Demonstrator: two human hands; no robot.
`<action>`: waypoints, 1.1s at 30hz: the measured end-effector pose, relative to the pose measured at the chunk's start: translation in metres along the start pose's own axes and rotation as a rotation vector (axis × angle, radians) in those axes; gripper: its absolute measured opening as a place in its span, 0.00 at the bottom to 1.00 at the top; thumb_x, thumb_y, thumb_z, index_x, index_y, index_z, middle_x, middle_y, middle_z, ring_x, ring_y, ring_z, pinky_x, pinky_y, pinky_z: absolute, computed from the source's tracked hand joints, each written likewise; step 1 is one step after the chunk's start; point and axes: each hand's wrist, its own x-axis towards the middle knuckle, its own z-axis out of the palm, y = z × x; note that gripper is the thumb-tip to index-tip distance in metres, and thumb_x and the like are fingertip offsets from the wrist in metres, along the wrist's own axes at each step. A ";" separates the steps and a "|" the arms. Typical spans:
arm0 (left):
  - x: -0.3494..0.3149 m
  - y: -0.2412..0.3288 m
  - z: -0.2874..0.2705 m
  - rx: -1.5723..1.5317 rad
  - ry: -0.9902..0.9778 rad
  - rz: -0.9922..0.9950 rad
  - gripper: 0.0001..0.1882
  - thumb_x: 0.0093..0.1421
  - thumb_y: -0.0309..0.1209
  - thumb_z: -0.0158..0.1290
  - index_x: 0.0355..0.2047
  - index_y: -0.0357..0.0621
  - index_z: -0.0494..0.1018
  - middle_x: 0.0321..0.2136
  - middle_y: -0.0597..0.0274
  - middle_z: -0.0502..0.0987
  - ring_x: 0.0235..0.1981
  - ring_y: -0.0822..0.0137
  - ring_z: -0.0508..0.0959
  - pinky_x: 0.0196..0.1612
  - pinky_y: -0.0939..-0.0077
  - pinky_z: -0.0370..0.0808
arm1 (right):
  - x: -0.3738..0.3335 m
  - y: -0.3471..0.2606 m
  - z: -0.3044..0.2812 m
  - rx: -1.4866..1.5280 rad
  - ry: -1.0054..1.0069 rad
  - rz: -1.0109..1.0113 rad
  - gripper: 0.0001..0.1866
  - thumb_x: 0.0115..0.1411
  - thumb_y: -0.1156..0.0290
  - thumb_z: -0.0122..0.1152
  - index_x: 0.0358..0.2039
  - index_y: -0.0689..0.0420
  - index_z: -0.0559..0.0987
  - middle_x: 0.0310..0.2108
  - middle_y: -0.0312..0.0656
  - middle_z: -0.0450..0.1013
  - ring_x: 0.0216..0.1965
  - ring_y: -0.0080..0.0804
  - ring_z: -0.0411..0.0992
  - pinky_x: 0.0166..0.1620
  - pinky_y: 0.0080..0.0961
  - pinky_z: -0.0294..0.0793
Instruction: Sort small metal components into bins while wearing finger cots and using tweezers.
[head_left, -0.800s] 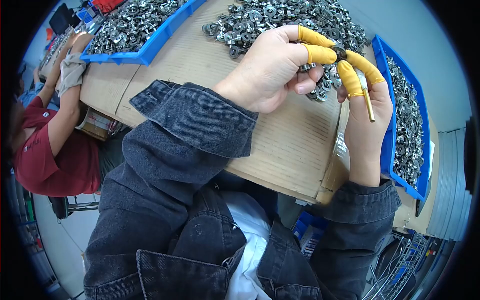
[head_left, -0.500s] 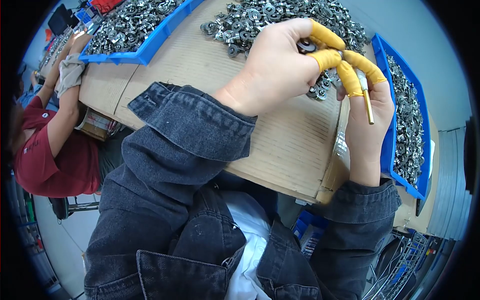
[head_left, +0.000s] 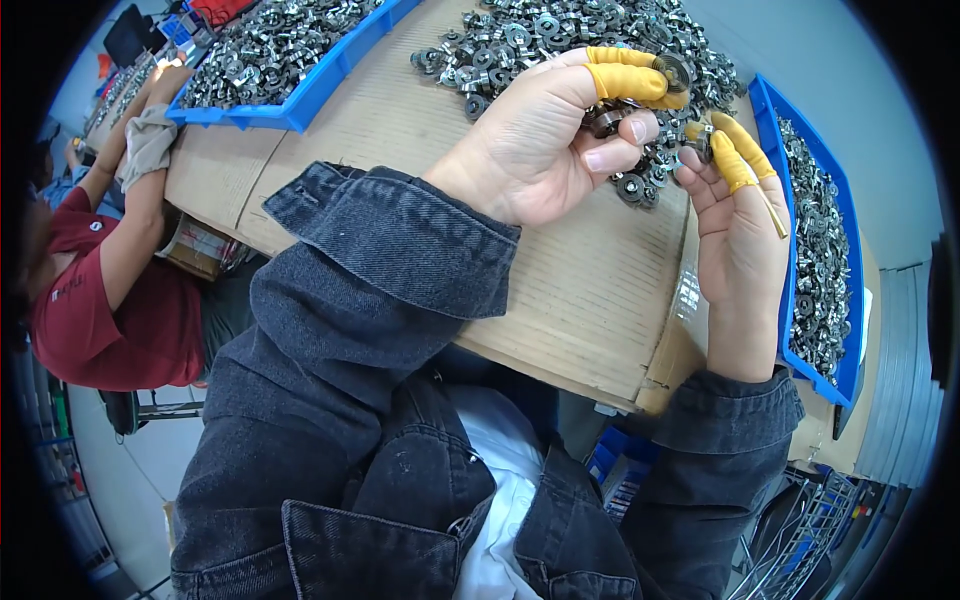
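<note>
While left hand (head_left: 540, 150) pinches disc (head_left: 675, 72) | right hand (head_left: 742, 215) apart | near tray rim (head_left: 815, 378)

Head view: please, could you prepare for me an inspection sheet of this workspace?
Surface: brown cardboard, with a seam towards the left.
Job's things: dark disc, metal part, thin brass-coloured rod.
Clutter: loose pile of metal parts, between the left tray and right tray, both blue and holding many small parts.
Hands: yellow covers on some fingers; left hand holds the disc, right hand the part and rod.
Cables: nothing seen clearly.
Surroundings: co-worker at left, wire rack lower right.
</note>
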 end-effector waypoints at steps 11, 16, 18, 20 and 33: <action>0.000 0.001 -0.001 -0.077 -0.074 -0.033 0.09 0.64 0.20 0.43 0.44 0.35 0.67 0.29 0.54 0.72 0.21 0.74 0.71 0.14 0.92 0.60 | -0.001 -0.002 0.002 0.045 0.069 -0.023 0.15 0.64 0.80 0.49 0.51 0.70 0.70 0.42 0.52 0.73 0.42 0.40 0.77 0.44 0.25 0.80; 0.002 -0.005 0.008 0.060 0.058 0.138 0.09 0.63 0.20 0.44 0.44 0.36 0.67 0.28 0.53 0.72 0.22 0.74 0.72 0.13 0.92 0.62 | -0.002 -0.004 0.000 0.016 -0.002 0.000 0.17 0.63 0.80 0.50 0.52 0.70 0.68 0.42 0.52 0.73 0.41 0.39 0.77 0.43 0.24 0.79; 0.002 -0.009 0.014 0.141 0.109 0.204 0.10 0.63 0.19 0.44 0.45 0.36 0.68 0.26 0.54 0.72 0.21 0.74 0.72 0.13 0.91 0.63 | -0.001 -0.004 -0.002 -0.066 0.018 -0.020 0.17 0.63 0.80 0.51 0.53 0.69 0.68 0.42 0.52 0.73 0.41 0.39 0.77 0.44 0.24 0.79; 0.001 -0.011 0.017 0.221 0.160 0.268 0.11 0.62 0.18 0.45 0.45 0.36 0.68 0.24 0.56 0.72 0.20 0.75 0.72 0.13 0.90 0.64 | 0.000 -0.004 -0.003 -0.149 0.039 -0.038 0.18 0.63 0.80 0.51 0.53 0.69 0.67 0.42 0.52 0.73 0.40 0.39 0.77 0.44 0.24 0.79; -0.002 -0.012 0.013 0.751 0.140 0.459 0.16 0.60 0.17 0.49 0.49 0.34 0.69 0.19 0.60 0.72 0.11 0.77 0.68 0.11 0.89 0.65 | -0.006 -0.004 0.008 0.011 -0.066 -0.049 0.18 0.62 0.82 0.52 0.52 0.69 0.67 0.46 0.53 0.72 0.42 0.44 0.77 0.48 0.30 0.78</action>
